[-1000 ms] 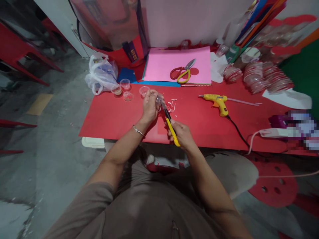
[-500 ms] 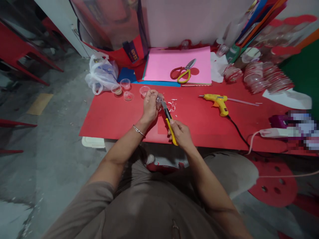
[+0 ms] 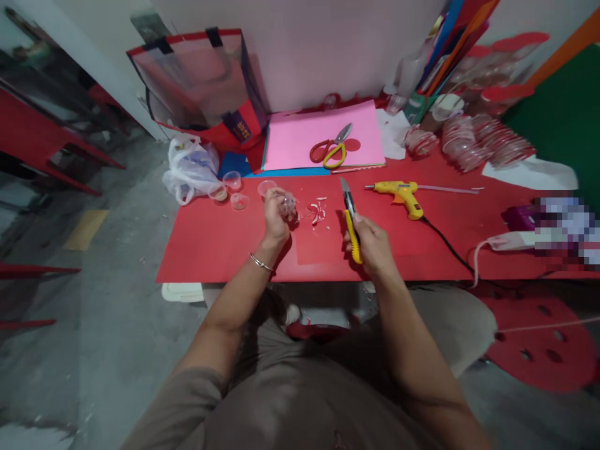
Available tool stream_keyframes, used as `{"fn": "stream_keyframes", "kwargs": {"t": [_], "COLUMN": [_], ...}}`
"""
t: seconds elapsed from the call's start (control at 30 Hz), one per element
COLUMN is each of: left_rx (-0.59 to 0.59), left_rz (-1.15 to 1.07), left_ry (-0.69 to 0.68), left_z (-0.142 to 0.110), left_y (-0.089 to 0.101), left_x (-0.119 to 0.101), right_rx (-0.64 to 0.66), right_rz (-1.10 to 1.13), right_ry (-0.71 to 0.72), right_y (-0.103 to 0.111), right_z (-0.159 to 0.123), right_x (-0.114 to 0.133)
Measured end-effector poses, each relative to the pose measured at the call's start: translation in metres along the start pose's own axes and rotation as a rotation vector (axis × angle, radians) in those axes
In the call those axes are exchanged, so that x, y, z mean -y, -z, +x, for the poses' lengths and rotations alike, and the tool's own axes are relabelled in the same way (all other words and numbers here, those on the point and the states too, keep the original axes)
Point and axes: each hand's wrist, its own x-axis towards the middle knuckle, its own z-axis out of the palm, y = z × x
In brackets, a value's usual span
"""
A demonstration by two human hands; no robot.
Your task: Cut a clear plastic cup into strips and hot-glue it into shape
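Clear plastic piece [image 3: 287,204] is gripped by left hand [image 3: 277,217], yellow cutter [image 3: 352,232] by right hand [image 3: 373,245], inside the table's [image 3: 220,259] front edge; fingers best kept off the blade's [image 3: 345,185] path imo.

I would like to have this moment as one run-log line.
left hand: holds clear plastic piece | right hand: holds yellow utility knife, blade exposed, apart from piece | between hands: red-and-white scraps on red tabletop
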Motion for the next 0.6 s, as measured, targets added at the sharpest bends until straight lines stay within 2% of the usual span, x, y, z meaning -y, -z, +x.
{"fn": "stream_keyframes", "kwargs": {"t": [0.07, 0.13, 0.23, 0.43, 0.6], "left_rx": [0.050, 0.110, 0.166, 0.246, 0.261], "left_rz": [0.007, -0.010, -0.014, 0.025, 0.086], "left_ry": [0.024, 0.051, 0.054, 0.007, -0.009], "left_z": [-0.001, -0.003, -0.006, -0.009, -0.008], "left_y": [-0.001, -0.002, -0.005, -0.005, -0.002], "left_x": [0.000, -0.002, -0.006, -0.003, 0.006], "right_rx": [-0.053, -0.160, -0.229, -0.203, -0.231], "right_rz": [-0.221, -0.568, -0.941, -1.007, -1.042], "right_ry": [0.100, 0.194, 0.188, 0.174, 0.176], "right_y": [0.012, 0.022, 0.030, 0.027, 0.031], "right_z": [0.003, 0.005, 0.005, 0.003, 0.000], "right_x": [0.006, 0.013, 0.021, 0.025, 0.028]}}
